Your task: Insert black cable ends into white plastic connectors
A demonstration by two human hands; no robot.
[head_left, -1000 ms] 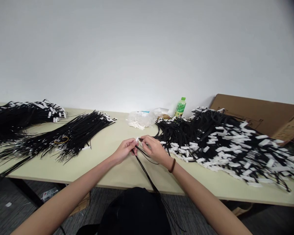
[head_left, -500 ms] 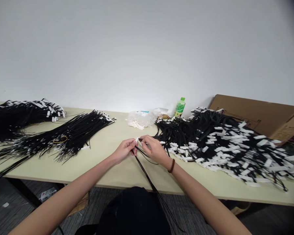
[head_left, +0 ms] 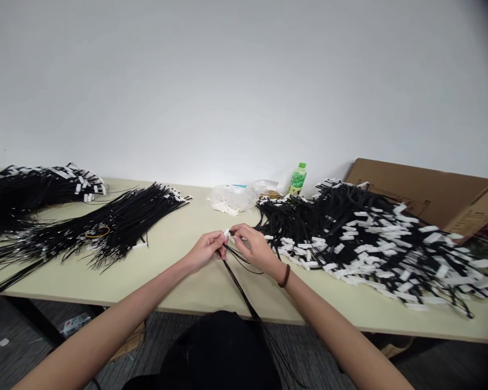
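My left hand [head_left: 205, 249] and my right hand [head_left: 255, 246] meet over the middle of the beige table [head_left: 179, 271]. Between their fingertips they pinch a small white connector [head_left: 226, 233] at the end of a thin black cable [head_left: 244, 292]. The cable runs from the hands down over the table's front edge toward my lap. A dark band sits on my right wrist. A large heap of black cables with white tags [head_left: 366, 238] lies just right of my right hand.
Two bundles of black cables [head_left: 117, 222] lie at the left, one with a yellow rubber band. A clear bag of white connectors [head_left: 232, 197] and a green bottle [head_left: 297, 179] stand at the back by the wall. A flattened cardboard box [head_left: 431, 192] leans at the right.
Both hands stay pinched on the connector in the same spot. The view has shifted slightly; nothing on the table has moved.
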